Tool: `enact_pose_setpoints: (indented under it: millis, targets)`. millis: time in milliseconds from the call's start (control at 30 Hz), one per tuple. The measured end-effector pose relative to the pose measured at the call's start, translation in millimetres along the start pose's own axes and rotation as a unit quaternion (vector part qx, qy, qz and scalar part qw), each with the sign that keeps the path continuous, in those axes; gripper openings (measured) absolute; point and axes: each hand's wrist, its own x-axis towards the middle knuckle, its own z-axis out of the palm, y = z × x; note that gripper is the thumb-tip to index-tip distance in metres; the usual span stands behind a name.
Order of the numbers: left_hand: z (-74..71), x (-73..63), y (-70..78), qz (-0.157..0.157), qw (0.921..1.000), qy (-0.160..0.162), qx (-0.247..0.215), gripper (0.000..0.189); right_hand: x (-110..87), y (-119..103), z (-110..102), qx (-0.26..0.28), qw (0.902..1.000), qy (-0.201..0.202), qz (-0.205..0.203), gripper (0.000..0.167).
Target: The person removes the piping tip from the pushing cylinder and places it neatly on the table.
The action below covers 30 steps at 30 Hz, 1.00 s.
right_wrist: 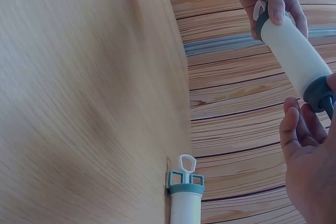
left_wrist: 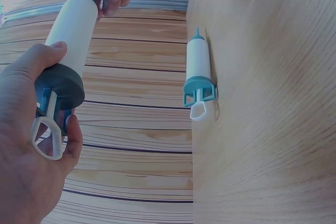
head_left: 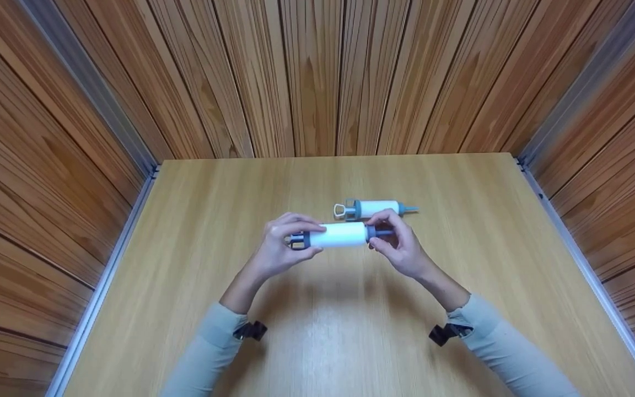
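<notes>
A syringe with a fat white barrel, dark blue-green end caps and a thin nozzle is held level above the table. My left hand grips its handle end, thumb and fingers on either side of the barrel. In the left wrist view the white ring of its plunger lies near that palm. At the other end, my right hand pinches the cap around the nozzle between thumb and fingers. A similar syringe with teal caps lies on the table just beyond the hands, nozzle pointing right.
The light wooden table stretches around the hands. Wood-plank walls rise at the back and both sides, with metal rails along the side edges. A dark wrist camera sits at each sleeve cuff.
</notes>
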Motion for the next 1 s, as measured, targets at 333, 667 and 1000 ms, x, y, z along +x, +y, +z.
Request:
enact_pose_setpoints:
  millis: [333, 667, 1000]
  targets:
    - [1.5, 0.3, -0.3, 0.014, 0.9999, 0.009, -0.002, 0.031, 1.1, 1.9, 0.0, -0.015, 0.9998, 0.012, 0.006, 0.021]
    - [2.3, 0.0, -0.4, 0.012, 0.9999, 0.005, 0.003, 0.031, 1.3, 0.7, -0.2, -0.011, 0.9996, 0.013, 0.021, 0.017]
    - [2.0, 0.9, -1.4, 0.016, 0.9998, 0.011, 0.001, 0.032, 1.1, 0.7, -1.3, -0.010, 0.9998, 0.010, 0.017, 0.019]
